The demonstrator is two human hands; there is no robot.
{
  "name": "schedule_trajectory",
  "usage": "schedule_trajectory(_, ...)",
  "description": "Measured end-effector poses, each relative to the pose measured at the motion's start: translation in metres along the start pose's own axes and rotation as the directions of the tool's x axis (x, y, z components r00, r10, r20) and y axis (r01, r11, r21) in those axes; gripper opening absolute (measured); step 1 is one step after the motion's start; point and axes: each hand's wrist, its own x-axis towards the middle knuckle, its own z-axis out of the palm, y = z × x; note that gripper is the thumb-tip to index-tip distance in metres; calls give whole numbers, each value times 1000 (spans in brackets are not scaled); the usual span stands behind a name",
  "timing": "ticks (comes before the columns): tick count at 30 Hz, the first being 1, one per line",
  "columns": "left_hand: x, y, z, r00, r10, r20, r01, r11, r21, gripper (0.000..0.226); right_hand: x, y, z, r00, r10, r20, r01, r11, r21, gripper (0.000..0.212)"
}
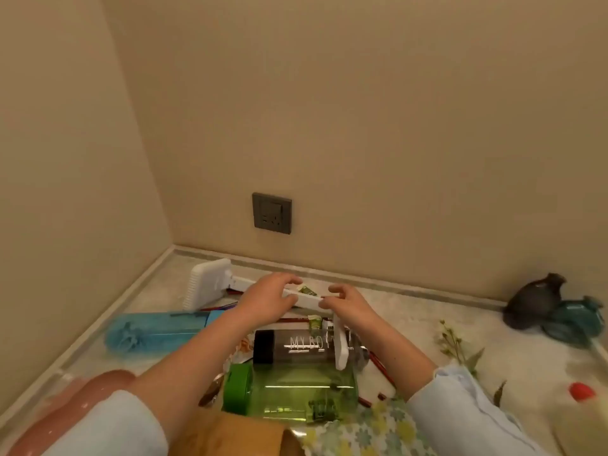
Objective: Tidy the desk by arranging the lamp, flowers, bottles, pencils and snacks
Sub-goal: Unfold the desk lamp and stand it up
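Observation:
A white lamp [210, 283] lies on its side on the desk, its thin arm running right from the ribbed base toward a flat white end piece [341, 348]. My left hand [266, 301] curls over the middle of the arm. My right hand [348, 304] pinches the arm near its bend. Below them lie a clear bottle [296, 347] with a black cap and a green bottle [289, 390]. A blue bottle [154, 330] lies to the left, a pink bottle [65, 406] at the lower left. Red pencils [378, 363] and small green snack packets [307, 290] lie scattered underneath.
A flower sprig [454, 340] and a red bud [582, 390] lie on the right. A dark vase [533, 301] and a teal vase [575, 320] lie tipped by the back wall. A grey wall socket [271, 212] is above the desk corner [172, 250].

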Motion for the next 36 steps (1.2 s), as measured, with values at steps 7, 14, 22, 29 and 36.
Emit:
schedule_trajectory(7, 30, -30, 26, 988, 76, 137, -116, 944, 311, 48, 11, 8, 7, 988, 103, -111, -104, 995, -7, 45)
schedule_trajectory(14, 42, -40, 40, 994, 101, 38, -108, 914, 392, 31, 12, 8, 8, 987, 69, -148, -91, 986, -142, 54)
schedule_trajectory(22, 50, -11, 8, 986, 94, -135, -70, 983, 171, 33, -14, -22, -10, 982, 60, -181, -30, 986, 164, 56)
schedule_trajectory(29, 57, 68, -37, 937, 126, -327, -148, 988, -43, 33, -67, -89, -65, 967, -96, -236, 155, 957, 245, 54)
schedule_trajectory(36, 64, 181, -41, 877, 192, -440, -321, 916, -240, 28, -131, -124, -154, 925, -250, -286, 351, 850, 393, 47)
